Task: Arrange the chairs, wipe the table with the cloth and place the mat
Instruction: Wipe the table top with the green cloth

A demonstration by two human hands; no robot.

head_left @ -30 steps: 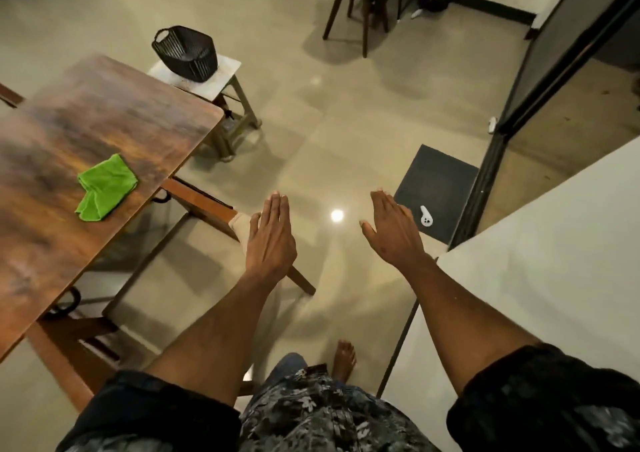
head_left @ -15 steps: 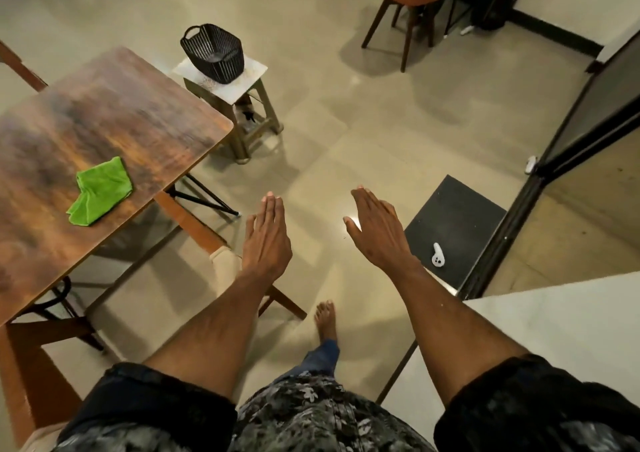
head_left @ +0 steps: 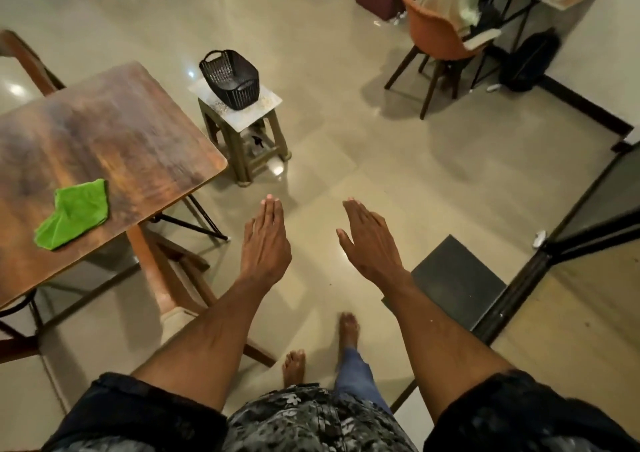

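A brown wooden table (head_left: 114,133) fills the left side, with a crumpled green cloth (head_left: 74,214) lying near its front edge. A wooden chair (head_left: 162,278) stands tucked partly under the table's near corner, just left of my left hand (head_left: 265,244). Another wooden chair back (head_left: 26,60) shows at the table's far left. An orange chair (head_left: 436,41) stands far off at the upper right. My right hand (head_left: 369,240) hovers over the floor beside my left. Both hands are flat, fingers stretched out, holding nothing. A dark mat (head_left: 457,280) lies on the floor to my right.
A black plastic basket (head_left: 230,79) sits on a small stool (head_left: 242,140) beyond the table's corner. A dark sliding door frame (head_left: 561,244) runs along the right, with a small white object (head_left: 539,238) at its base. My bare feet (head_left: 294,365) stand on the shiny tiled floor.
The view has swung up and to the right, bringing the orange chair and stool further into sight. The white surface at the right has dropped out of view. My hands stay outstretched and empty.
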